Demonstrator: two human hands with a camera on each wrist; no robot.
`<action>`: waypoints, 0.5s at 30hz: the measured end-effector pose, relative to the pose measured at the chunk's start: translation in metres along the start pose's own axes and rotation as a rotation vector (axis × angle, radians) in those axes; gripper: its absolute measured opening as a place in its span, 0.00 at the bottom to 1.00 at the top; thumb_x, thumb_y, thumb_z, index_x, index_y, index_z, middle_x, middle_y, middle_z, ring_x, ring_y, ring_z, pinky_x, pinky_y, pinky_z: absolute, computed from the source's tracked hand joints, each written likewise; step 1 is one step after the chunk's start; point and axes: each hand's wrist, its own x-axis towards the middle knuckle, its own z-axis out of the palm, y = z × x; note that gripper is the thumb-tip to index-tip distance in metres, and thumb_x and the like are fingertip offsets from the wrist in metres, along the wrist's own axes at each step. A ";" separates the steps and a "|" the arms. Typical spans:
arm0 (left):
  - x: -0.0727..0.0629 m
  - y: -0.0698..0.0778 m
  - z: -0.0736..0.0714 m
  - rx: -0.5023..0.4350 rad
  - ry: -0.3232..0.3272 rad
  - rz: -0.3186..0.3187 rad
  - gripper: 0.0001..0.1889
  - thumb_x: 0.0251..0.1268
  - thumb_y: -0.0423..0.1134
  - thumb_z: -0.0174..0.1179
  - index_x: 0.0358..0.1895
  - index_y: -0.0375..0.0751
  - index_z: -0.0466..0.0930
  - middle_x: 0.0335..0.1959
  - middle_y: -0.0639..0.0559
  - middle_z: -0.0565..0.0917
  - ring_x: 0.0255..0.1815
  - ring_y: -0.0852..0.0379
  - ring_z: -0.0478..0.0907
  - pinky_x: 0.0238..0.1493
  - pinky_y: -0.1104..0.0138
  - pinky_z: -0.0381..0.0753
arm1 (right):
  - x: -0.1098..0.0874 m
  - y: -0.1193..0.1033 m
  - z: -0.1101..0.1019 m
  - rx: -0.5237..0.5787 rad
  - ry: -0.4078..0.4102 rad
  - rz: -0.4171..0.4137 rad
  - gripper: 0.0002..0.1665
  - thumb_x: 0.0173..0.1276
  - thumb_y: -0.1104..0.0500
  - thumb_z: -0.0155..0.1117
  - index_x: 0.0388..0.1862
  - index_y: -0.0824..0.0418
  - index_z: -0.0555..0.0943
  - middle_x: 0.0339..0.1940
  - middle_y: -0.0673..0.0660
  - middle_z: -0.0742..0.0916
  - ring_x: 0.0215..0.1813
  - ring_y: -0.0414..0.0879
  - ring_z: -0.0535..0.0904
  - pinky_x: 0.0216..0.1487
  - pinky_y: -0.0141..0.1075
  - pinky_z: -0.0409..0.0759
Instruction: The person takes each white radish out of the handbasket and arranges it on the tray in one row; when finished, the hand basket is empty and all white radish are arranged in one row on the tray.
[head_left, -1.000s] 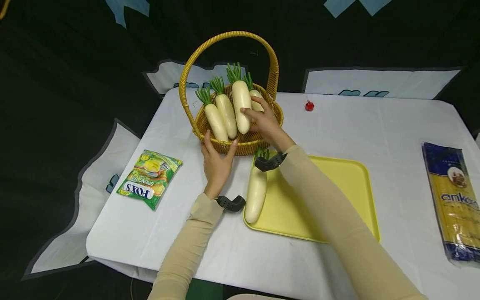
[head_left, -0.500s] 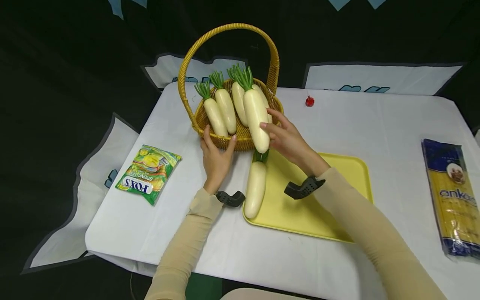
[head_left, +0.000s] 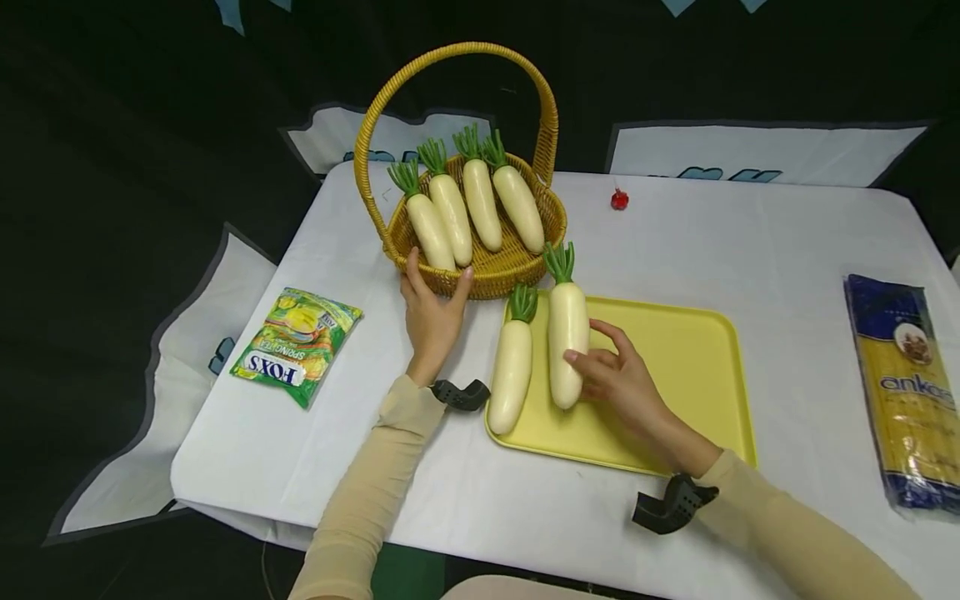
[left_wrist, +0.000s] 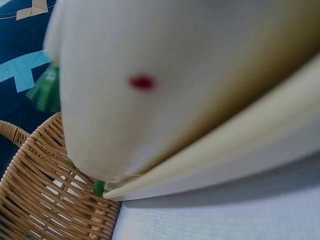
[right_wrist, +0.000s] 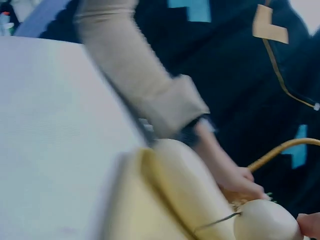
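Observation:
In the head view my right hand (head_left: 626, 383) holds a white radish (head_left: 567, 337) between thumb and fingers, over the left part of the yellow tray (head_left: 667, 367). Its green stalks point away from me. Another white radish (head_left: 512, 371) lies along the tray's left edge. My left hand (head_left: 435, 321) touches the near rim of the wicker basket (head_left: 498, 285), thumb and index finger spread with their tips at the rim. Several white radishes (head_left: 517, 208) lie side by side in the basket, stalks toward the back. The held radish's rounded end (right_wrist: 265, 222) shows in the right wrist view.
A green soup packet (head_left: 297, 346) lies left of the basket. A long pasta pack (head_left: 903, 392) is at the far right. Behind the tray sits a small red object (head_left: 619, 199). The basket's tall handle (head_left: 457, 52) arches above it.
My right hand has lifted a radish out of the basket and carried it toward me and right, over the tray. My left hand has stayed at the basket rim.

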 end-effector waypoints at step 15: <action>0.001 -0.002 0.000 -0.002 -0.010 -0.004 0.47 0.50 0.73 0.48 0.70 0.58 0.41 0.69 0.34 0.50 0.54 0.29 0.68 0.49 0.41 0.68 | -0.009 0.025 0.014 -0.231 -0.028 -0.018 0.31 0.65 0.56 0.58 0.62 0.62 0.57 0.47 0.61 0.72 0.42 0.44 0.75 0.40 0.38 0.80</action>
